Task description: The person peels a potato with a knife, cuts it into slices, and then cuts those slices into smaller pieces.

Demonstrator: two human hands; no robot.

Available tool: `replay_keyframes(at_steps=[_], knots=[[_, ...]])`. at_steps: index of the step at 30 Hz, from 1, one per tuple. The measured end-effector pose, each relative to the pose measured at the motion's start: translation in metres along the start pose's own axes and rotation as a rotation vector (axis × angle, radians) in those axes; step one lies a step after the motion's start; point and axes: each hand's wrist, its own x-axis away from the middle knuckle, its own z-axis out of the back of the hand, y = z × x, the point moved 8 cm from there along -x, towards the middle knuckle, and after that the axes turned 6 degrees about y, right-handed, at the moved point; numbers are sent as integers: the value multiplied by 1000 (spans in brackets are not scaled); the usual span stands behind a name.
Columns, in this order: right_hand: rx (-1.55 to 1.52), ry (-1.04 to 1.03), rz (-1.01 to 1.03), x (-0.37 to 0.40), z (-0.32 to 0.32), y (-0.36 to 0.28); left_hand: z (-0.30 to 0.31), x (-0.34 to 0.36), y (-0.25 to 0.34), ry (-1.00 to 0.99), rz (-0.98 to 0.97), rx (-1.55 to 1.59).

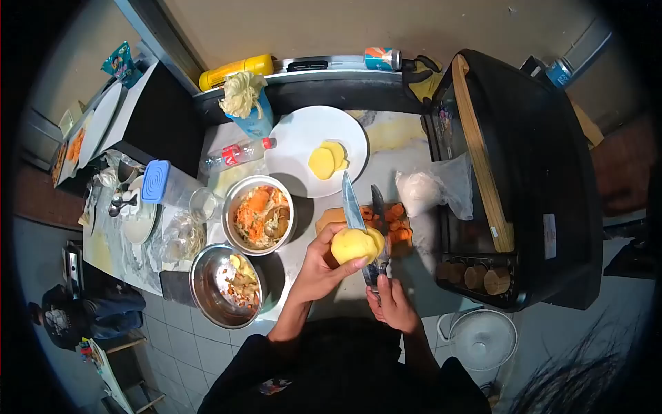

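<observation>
Above a cutting board point(331, 217) on a marbled counter point(386, 148), a peeled yellow potato point(352, 247) is held up in a person's left hand point(318, 265), pinched between thumb and fingers. The right hand point(394, 303) is closed around the handle of a knife point(352, 200), its blade against the potato and its tip pointing toward a white plate point(283, 152). Chopped orange pieces point(398, 224) lie on the board, with a dark-bladed knife point(377, 199) just beside the raised blade. Beyond them, yellow slices point(324, 161) overlap on the plate, near a clear bottle with a red cap point(234, 154) that lies on its side. To the left of the board stand a pot of shredded orange and pale food point(261, 215) and, nearer the person, a steel bowl holding scraps point(226, 286). To the right, a knotted plastic bag with pale contents point(420, 192) rests beside a large black appliance point(538, 179) with a wooden strip along its front. At far left, another person point(76, 314) appears in dark clothing.
</observation>
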Motion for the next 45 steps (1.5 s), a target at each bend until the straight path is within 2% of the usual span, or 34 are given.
replay_keyframes(at_steps=[2,3,5,6,8,12,14,17,20,21,23,24,26,27,29,30,32,35,36,37,39,40,42,43,45], knots=[[554,536,726,22,8,-32,-2,3,4,24,-4,127],[548,535,728,24,7,-39,-1,5,8,26,-4,122],[53,261,243,10,8,-13,-2,6,19,24,-81,126],[54,260,243,14,13,-24,-2,8,20,25,-82,127],[-466,176,21,15,20,-31,-4,11,23,-14,-110,114],[-362,75,68,15,28,-54,-7,13,30,-31,-139,47],[-881,-62,-41,18,24,-66,-7,14,30,-44,-165,-55],[-822,-67,-95,18,21,-61,-8,14,33,-42,-148,-75],[-882,-46,-44,17,22,-63,-9,14,29,-14,-110,-13],[-880,-45,-41,14,10,-43,-11,14,27,-15,-113,-13],[149,341,261,10,5,-4,-12,14,22,4,-97,80],[150,342,261,11,12,-13,-12,14,23,3,-98,80],[-63,155,205,15,25,-49,-11,13,23,17,-94,-9],[-63,155,203,20,32,-67,-10,13,23,17,-92,-8],[-544,184,4,26,41,-82,-5,8,22,-4,-85,-122],[-544,182,1,25,43,-85,-3,3,32,-14,-158,-282],[-294,119,52,22,43,-94,2,-6,28,-18,-185,-285],[-340,91,35,23,43,-117,0,-12,28,8,-209,-274],[-270,194,134,23,50,-126,5,-15,21,39,-228,-271],[-273,194,132,21,49,-125,8,-16,17,70,-248,-268],[-156,235,266,16,51,-131,11,-16,3,132,-185,-234],[-157,238,264,16,54,-133,15,-17,-4,186,-190,-220],[-233,117,72,14,48,-125,16,-17,-16,237,-190,-207],[-234,116,71,14,44,-121,20,-17,-26,289,-121,-110],[27,399,430,23,53,-138,22,-14,-30,340,-51,-15]])
